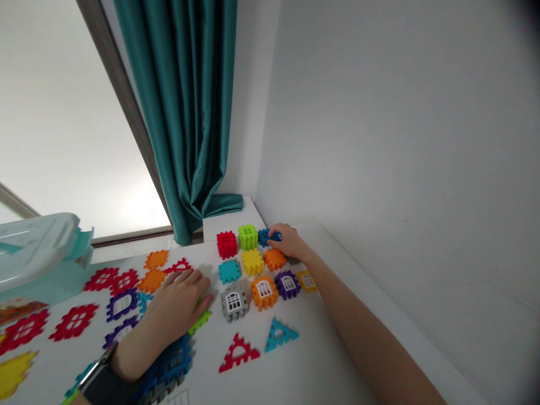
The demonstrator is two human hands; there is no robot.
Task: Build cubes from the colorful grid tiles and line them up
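Observation:
At the far right corner of the block rows, my right hand (289, 241) has its fingers closed on a stack of blue notched building tiles (264, 237). Its palm partly covers a grey piece. My left hand (179, 301), wearing a dark watch, lies over loose tiles with its thumb apart from its fingers. Beneath that thumb shows a lime green tile (201, 322). Between the hands stand a red stack (226, 244), a lime green stack (248, 237), a yellow stack (252, 262), an orange stack (274, 259) and a turquoise tile (230, 271).
Window tiles in grey (234, 302), orange (264, 292) and purple (287, 284) form the nearer row. Red (239, 352) and turquoise (280, 334) triangles lie in front. Several loose tiles and a mint storage box (46, 253) are at left. A wall (379, 169) rises right, a curtain (181, 101) behind.

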